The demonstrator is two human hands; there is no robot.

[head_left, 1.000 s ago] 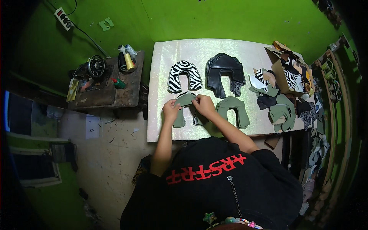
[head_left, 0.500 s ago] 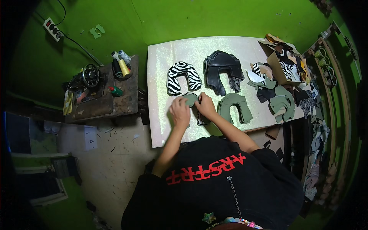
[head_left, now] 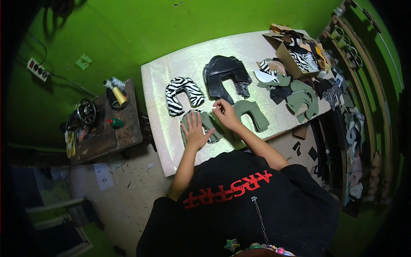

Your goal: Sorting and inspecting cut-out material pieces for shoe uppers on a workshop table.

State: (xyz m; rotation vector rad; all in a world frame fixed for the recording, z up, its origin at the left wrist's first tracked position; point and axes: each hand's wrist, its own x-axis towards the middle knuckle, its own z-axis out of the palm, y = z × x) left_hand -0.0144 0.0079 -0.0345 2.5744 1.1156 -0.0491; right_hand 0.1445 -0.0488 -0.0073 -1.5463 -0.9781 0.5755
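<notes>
**Olive fabric piece pinned flat under one hand, pinched at its edge by the other**

Olive-green fabric, cut in a horseshoe shape (head_left: 201,125), is seen lying on the pale, glittery bench (head_left: 171,158), just below a zebra-striped piece (head_left: 184,92) of like shape. At the far left, against the green wall, a small dark wooden side table (head_left: 124,132) is seen with a handwheel (head_left: 87,111), thread cones (head_left: 117,95) and a green bottle (head_left: 114,123) on it.

The left hand (head_left: 195,130) is laid palm down on the olive piece, fingers (head_left: 188,120) spread apart and pointing away from the body, nothing being gripped; the forearm is stretched straight up from the lower edge. Just to its right, the right hand (head_left: 224,115) is held with the wrist bent inward, thumb and forefinger drawn together at the upper right edge of the same piece; whether the cloth is truly pinched cannot be told. The right forearm is angled in from the lower right.

Right of the hands, a second olive horseshoe piece (head_left: 252,115) is laid flat, with a black one (head_left: 224,73) above it. Farther right, a heap of mixed cut pieces (head_left: 299,96) and an open cardboard box (head_left: 284,53) filled with scraps are seen at the bench's end.
</notes>
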